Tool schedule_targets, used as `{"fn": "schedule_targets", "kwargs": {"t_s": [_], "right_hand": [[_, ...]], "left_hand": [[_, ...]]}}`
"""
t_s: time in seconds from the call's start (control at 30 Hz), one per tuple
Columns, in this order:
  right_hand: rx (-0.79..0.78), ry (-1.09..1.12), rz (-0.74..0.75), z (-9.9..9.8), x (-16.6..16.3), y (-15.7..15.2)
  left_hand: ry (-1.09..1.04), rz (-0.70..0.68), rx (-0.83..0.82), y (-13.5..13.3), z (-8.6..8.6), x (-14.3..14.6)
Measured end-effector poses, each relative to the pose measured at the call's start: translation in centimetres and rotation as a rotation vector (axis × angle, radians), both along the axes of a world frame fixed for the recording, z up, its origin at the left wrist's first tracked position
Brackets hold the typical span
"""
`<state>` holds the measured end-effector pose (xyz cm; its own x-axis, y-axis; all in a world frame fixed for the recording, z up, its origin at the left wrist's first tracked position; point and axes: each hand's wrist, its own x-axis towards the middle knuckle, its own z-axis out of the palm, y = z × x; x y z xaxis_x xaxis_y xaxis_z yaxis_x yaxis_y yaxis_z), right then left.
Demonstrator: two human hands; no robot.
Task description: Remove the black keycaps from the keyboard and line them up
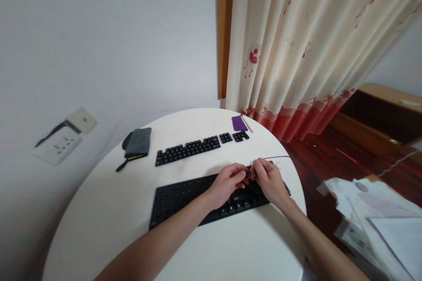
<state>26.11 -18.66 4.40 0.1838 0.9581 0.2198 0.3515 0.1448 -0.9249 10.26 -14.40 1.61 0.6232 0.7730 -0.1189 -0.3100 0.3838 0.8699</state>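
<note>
A black keyboard (184, 193) lies on the white table under my hands. Its left part shows bare key posts, while keycaps sit along part of its near right edge. Above its right half, my left hand (229, 180) pinches a small black keycap (248, 174) between thumb and fingers. My right hand (268, 180) meets it fingertip to fingertip, closed on what looks like a thin wire tool; most of it is hidden by the fingers. Behind the keyboard, loose black keycaps (187, 150) stand in rows, with two smaller groups (226, 138) to their right.
The round white table (105, 215) stands against the wall. On it are a grey pouch (139, 141) with a strap, a purple cloth (239, 124) and a thin brush (247, 124). A cable (277, 156) runs off the right edge. Papers and bags (379, 210) lie at right.
</note>
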Motion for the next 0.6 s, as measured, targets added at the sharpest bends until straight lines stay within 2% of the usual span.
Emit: {"fn": "schedule_targets", "kwargs": {"t_s": [0.17, 0.37, 0.6], "right_hand": [[-0.015, 0.112, -0.087, -0.3, -0.2, 0.6], [0.013, 0.076, -0.157, -0.4, -0.3, 0.8], [-0.023, 0.034, -0.131, -0.4, 0.1, 1.6]], "left_hand": [[-0.071, 0.031, -0.091, 0.0, 0.3, 0.2], [-0.095, 0.127, -0.158, 0.1, 0.6, 0.3], [-0.076, 0.151, -0.171, 0.4, 0.1, 0.3]]}}
